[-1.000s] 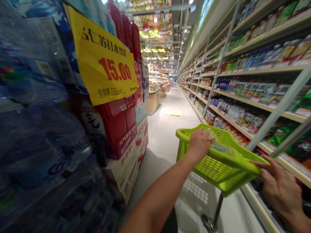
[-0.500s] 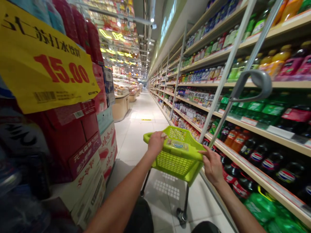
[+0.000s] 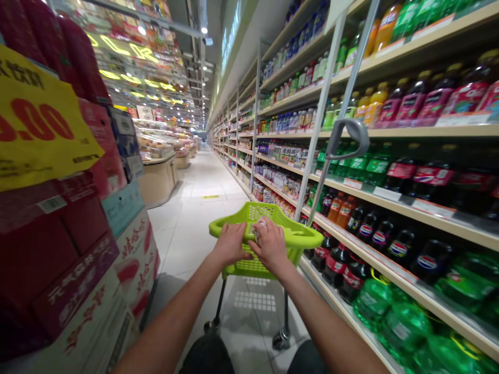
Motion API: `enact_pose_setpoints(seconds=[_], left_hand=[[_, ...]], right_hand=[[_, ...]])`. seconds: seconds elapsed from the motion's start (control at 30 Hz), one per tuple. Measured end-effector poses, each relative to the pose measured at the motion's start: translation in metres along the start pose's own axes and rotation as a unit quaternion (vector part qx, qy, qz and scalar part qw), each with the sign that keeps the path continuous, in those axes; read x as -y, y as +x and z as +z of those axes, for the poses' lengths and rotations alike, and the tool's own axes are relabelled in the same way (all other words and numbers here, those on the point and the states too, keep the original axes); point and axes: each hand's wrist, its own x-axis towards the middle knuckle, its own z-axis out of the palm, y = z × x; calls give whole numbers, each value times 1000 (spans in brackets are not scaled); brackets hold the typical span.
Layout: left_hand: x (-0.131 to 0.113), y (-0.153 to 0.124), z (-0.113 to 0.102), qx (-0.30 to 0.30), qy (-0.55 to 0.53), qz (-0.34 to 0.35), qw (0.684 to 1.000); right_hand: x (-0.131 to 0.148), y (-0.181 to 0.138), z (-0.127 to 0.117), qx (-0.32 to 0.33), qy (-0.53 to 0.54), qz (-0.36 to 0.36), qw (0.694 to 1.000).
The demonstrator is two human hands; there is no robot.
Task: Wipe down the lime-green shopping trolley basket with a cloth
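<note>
A lime-green plastic basket cart (image 3: 290,236) on small wheels stands in the aisle straight ahead of me. My left hand (image 3: 231,244) is wrapped over its near rim. My right hand (image 3: 270,245) rests beside it on the same rim, fingers curled, with a small pale item showing at the fingertips that I cannot make out. The cart's grey pull handle (image 3: 349,136) rises on two metal rods toward the right shelves.
Shelves of bottled drinks (image 3: 393,244) run along the right side, close to the cart. Stacked red and white drink cartons (image 3: 86,249) with a yellow price sign (image 3: 39,135) crowd the left. The tiled aisle (image 3: 198,208) stretches ahead past a wooden display counter (image 3: 158,179).
The cart has swung to face straight down the aisle. My right hand moved from the basket's right rim to the near rim beside my left hand. The view turned right.
</note>
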Motion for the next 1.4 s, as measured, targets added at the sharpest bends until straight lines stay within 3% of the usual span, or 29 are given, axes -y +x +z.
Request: enact_pose_setpoints(seconds=[0.07, 0.17, 0.33, 0.5, 0.63, 0.7, 0.77, 0.9, 0.97, 1.03, 1.13, 1.27, 1.33, 1.4], left_hand=[[13, -2, 1, -23, 27, 4, 999], [20, -3, 4, -46, 34, 2, 998], [25, -5, 9, -81, 24, -4, 996], [28, -6, 13, -116, 20, -4, 993], [29, -7, 15, -129, 22, 2, 991], [29, -7, 15, -131, 28, 5, 991], [29, -8, 15, -134, 33, 4, 990], [25, -7, 16, -133, 23, 6, 991], [23, -6, 17, -131, 17, 5, 991], [22, -5, 18, -130, 14, 3, 991], [23, -6, 19, -131, 9, 8, 991], [22, -8, 20, -143, 0, 6, 990], [18, -7, 21, -148, -4, -1, 989], [12, -5, 22, -149, -9, -6, 989]], right_hand=[[-11, 1, 2, -4, -10, -27, 1000], [-56, -15, -13, -33, -8, -57, 998], [-137, -29, -41, -66, 31, 37, 997], [-163, 7, -33, 27, 97, 193, 976], [-179, 21, -37, 98, 116, 210, 966], [-178, 12, -43, 111, 120, 209, 964], [-162, -4, -46, 65, 121, 193, 971], [-88, -27, -28, -84, 129, 63, 986], [-48, -28, -12, -104, 131, -11, 986], [-27, -26, -1, -107, 110, -73, 986], [-45, -30, -6, -99, 40, -101, 989], [-92, -42, -25, -140, -24, -5, 990], [-85, -41, -20, -146, -7, 4, 989], [-60, -35, -4, -132, 33, -26, 990]])
